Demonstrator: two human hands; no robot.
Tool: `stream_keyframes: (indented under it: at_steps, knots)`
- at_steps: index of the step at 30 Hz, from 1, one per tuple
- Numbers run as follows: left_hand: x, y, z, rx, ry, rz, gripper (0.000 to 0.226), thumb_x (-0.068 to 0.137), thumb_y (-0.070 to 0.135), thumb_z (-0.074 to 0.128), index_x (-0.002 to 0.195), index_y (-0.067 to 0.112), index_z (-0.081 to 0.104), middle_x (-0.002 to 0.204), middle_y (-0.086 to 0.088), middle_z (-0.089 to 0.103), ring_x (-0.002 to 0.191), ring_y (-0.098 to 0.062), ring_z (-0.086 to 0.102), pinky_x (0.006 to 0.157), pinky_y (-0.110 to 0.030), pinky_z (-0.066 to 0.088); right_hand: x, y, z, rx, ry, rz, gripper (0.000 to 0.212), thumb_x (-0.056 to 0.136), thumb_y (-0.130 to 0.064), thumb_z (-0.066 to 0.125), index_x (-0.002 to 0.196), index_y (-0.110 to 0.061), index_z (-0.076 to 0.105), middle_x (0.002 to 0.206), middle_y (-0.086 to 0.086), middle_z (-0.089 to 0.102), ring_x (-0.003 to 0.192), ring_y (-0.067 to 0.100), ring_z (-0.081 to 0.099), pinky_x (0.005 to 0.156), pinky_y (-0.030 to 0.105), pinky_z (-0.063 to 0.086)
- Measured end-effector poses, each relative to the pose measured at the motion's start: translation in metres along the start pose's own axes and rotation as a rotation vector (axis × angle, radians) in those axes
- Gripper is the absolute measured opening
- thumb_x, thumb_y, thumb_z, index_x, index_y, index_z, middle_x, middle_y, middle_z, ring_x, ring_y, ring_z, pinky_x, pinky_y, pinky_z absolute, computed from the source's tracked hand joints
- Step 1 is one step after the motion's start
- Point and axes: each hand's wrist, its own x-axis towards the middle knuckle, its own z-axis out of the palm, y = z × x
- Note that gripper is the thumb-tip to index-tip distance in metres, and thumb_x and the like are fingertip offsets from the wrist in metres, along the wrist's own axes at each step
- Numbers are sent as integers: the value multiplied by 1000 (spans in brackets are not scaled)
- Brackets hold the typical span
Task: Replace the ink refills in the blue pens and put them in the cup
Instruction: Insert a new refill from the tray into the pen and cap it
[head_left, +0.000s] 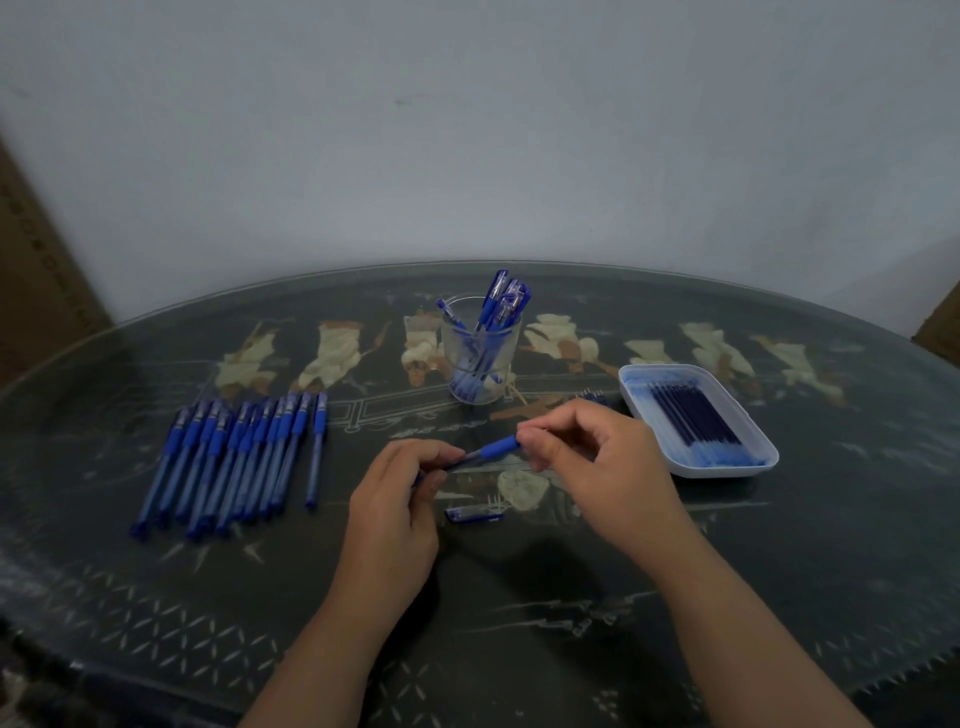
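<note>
Dark patterned glass-top table (519, 597) against a plain wall: clear cup (453, 345) at back centre with several capped pens (498, 301) standing in it, row of pens (234, 462) laid side by side on the left, white tray (722, 470) of refills (691, 415) on the right. Both hands grasp one pen (491, 449) in front of the cup: left hand (395, 509) pinches the barrel end, right hand (597, 462) pinches the blue grip end, fingers curled. Loose cap (474, 515) lies on the table just below the pen, between the hands.
</note>
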Motion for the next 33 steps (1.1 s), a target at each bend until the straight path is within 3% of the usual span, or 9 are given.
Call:
stream_keyframes:
  at_steps: [4, 9, 14, 16, 18, 20, 22, 27, 33]
  knots:
    - [-1, 0, -1, 14, -11, -5, 39, 84, -13, 61, 101, 22, 65, 101, 17, 60, 100, 8, 56, 84, -2, 39, 0, 1, 6, -60, 49, -17, 12, 88, -27, 69, 80, -18, 67, 73, -6, 69, 69, 10, 65, 65, 29, 55]
    - [-1, 1, -1, 25, -13, -16, 39, 85, -12, 60, 101, 24, 64, 101, 19, 59, 101, 8, 55, 84, -2, 39, 0, 0, 8, -93, 56, -32, 16, 88, -28, 69, 76, -18, 64, 69, -17, 64, 63, 1, 58, 60, 16, 48]
    - [-1, 2, -1, -18, 39, -100, 42, 89, -8, 57, 99, 32, 59, 101, 18, 59, 99, 9, 54, 82, -1, 39, -2, 2, 14, 110, 98, 58, 35, 79, -58, 58, 99, -29, 64, 84, -8, 68, 78, 7, 64, 74, 26, 56]
    - [1, 0, -2, -76, 82, -191, 42, 91, -4, 56, 97, 37, 57, 101, 17, 60, 98, 11, 54, 80, 0, 38, -2, 9, 19, 55, 61, 116, 32, 82, -52, 64, 108, -33, 59, 88, -7, 67, 82, 5, 64, 77, 25, 55]
    - [2, -2, -2, -113, 101, -229, 42, 92, -3, 55, 96, 39, 56, 101, 16, 61, 98, 10, 55, 79, 0, 39, -5, 17, 25, -198, -116, 113, 42, 84, -36, 74, 120, -38, 51, 96, -12, 63, 88, 0, 59, 80, 20, 51]
    - [2, -3, -1, -128, 105, -226, 42, 93, -2, 55, 97, 39, 56, 102, 15, 62, 98, 9, 56, 80, -1, 39, -9, 25, 36, -362, -294, 43, 58, 83, -30, 76, 131, -41, 45, 106, -16, 58, 97, -2, 52, 90, 20, 44]
    - [2, -6, -1, -134, 106, -216, 42, 93, -2, 55, 102, 39, 57, 105, 14, 63, 100, 6, 57, 82, -2, 40, -13, 30, 44, -443, -348, -68, 57, 85, -28, 73, 134, -37, 44, 110, -13, 55, 103, 1, 48, 96, 23, 40]
    - [0, -12, -1, -104, 69, -164, 60, 92, -3, 55, 128, 45, 52, 102, 13, 58, 102, -3, 58, 86, -6, 43, -14, 33, 50, -481, -294, -196, 38, 94, -20, 62, 132, -22, 56, 103, -10, 52, 95, 1, 45, 91, 18, 38]
    - [-2, -8, -1, -39, 27, -24, 67, 91, -10, 54, 134, 41, 49, 104, 11, 56, 103, 1, 55, 87, -6, 41, 1, 20, 19, -141, -78, 101, 41, 100, -15, 52, 131, -41, 55, 94, -4, 62, 80, 6, 60, 74, 17, 51]
